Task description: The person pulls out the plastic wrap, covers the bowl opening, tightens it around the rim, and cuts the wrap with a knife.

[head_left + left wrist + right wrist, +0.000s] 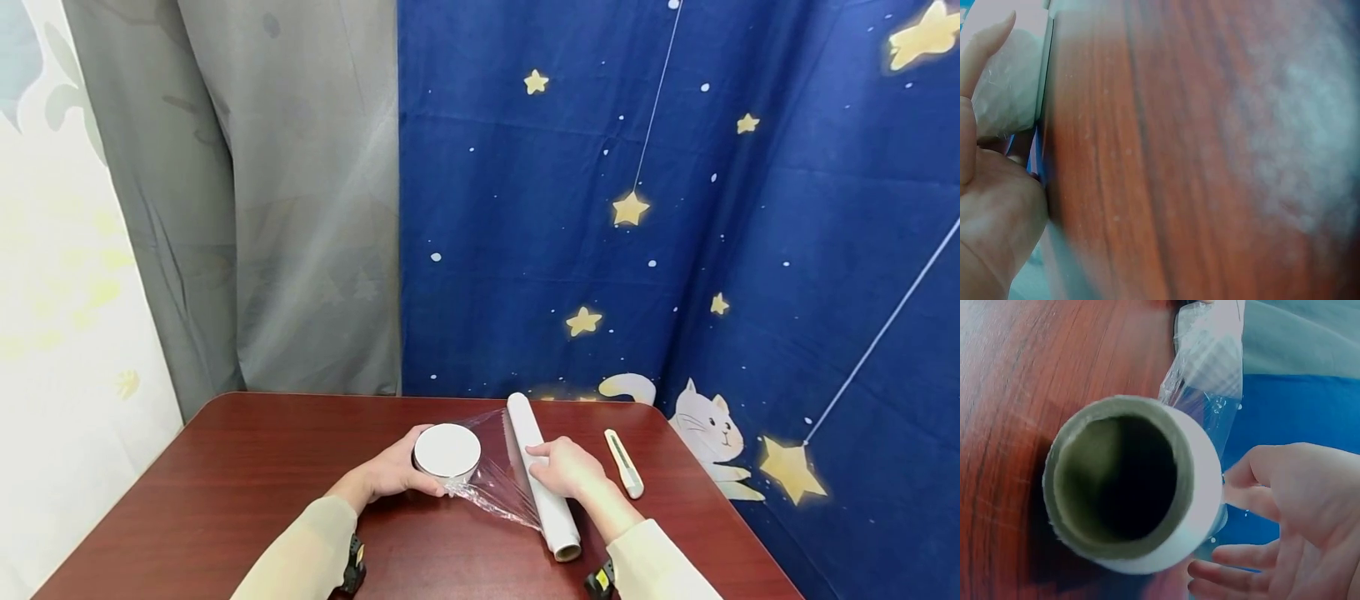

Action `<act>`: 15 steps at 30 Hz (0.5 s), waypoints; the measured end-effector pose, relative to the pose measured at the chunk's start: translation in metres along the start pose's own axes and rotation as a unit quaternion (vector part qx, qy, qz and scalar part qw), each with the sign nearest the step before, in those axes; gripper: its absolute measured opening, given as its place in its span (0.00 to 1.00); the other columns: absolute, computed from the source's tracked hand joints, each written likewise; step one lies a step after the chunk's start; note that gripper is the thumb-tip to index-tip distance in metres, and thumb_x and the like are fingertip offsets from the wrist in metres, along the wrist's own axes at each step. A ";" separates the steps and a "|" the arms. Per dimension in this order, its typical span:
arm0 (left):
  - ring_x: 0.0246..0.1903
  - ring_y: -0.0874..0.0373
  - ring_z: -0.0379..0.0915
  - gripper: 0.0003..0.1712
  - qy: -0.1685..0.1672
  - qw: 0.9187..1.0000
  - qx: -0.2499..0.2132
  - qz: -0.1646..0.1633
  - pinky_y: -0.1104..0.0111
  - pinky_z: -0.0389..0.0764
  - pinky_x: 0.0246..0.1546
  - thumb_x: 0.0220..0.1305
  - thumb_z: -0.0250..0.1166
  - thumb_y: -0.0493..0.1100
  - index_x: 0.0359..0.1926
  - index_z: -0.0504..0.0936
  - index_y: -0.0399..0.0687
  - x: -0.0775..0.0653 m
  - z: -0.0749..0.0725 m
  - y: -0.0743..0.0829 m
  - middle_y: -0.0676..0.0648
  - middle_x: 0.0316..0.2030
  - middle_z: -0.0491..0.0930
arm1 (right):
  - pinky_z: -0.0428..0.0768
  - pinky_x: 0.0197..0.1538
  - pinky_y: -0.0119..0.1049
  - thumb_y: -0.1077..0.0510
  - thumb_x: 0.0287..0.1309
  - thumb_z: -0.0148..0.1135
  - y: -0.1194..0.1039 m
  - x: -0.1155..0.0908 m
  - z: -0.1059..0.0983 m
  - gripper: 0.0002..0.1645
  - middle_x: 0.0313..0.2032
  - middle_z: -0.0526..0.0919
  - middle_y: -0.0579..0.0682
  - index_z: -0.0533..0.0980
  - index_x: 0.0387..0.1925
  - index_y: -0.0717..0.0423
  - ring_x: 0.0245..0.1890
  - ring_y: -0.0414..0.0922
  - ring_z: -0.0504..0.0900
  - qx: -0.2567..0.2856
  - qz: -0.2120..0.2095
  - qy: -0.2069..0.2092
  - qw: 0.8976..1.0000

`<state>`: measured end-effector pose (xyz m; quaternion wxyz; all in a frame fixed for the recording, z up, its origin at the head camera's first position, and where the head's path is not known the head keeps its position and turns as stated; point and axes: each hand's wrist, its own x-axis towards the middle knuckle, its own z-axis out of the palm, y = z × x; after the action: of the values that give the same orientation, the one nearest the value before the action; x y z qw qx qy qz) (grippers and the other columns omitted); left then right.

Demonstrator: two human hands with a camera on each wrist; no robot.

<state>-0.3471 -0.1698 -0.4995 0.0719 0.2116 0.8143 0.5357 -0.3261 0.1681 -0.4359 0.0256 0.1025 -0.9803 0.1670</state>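
Observation:
At the middle of the table, my left hand (400,468) grips a round white-topped container (447,450), with the thumb along its near side. In the left wrist view, creased film covers the container's side (1013,78) under that thumb. A clear sheet of plastic wrap (497,479) stretches from the container to a white plastic wrap roll (553,508) at the right. My right hand (567,468) holds the roll near its middle, thumb and index finger over its top. The roll's hollow tube end (1122,487) faces the right wrist camera, hiding part of the grip.
A white utility knife (624,464) lies on the red-brown table (285,467), right of my right hand. Behind the table's far edge hang a grey curtain (315,208) and a blue starry curtain (525,208). A pale curtain (60,333) hangs at the left.

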 end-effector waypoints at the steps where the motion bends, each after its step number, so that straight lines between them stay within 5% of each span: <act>1: 0.67 0.46 0.72 0.66 0.000 1.000 -0.001 -0.003 0.54 0.72 0.71 0.47 0.91 0.44 0.80 0.60 0.42 0.000 0.000 0.000 0.38 0.71 0.74 | 0.86 0.50 0.51 0.48 0.65 0.72 0.000 -0.001 -0.001 0.24 0.61 0.88 0.61 0.89 0.62 0.39 0.55 0.55 0.88 -0.009 0.009 0.003 1.000; 7: 0.69 0.44 0.71 0.65 0.001 1.000 -0.014 -0.012 0.47 0.68 0.74 0.48 0.90 0.41 0.81 0.59 0.43 -0.001 0.001 0.002 0.38 0.73 0.74 | 0.85 0.46 0.50 0.42 0.58 0.78 0.001 -0.004 -0.004 0.30 0.57 0.89 0.59 0.89 0.61 0.45 0.50 0.53 0.87 -0.059 0.043 0.026 0.997; 15: 0.69 0.45 0.71 0.66 0.001 1.000 -0.017 -0.011 0.49 0.69 0.73 0.47 0.89 0.39 0.82 0.59 0.43 -0.001 0.001 0.003 0.38 0.72 0.74 | 0.86 0.48 0.53 0.48 0.58 0.82 0.008 -0.006 -0.005 0.35 0.52 0.90 0.61 0.83 0.64 0.56 0.45 0.54 0.87 -0.065 0.071 0.017 0.995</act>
<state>-0.3455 -0.1683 -0.4977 0.0809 0.2009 0.8074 0.5489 -0.3223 0.1782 -0.4347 0.0364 0.0275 -0.9933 0.1062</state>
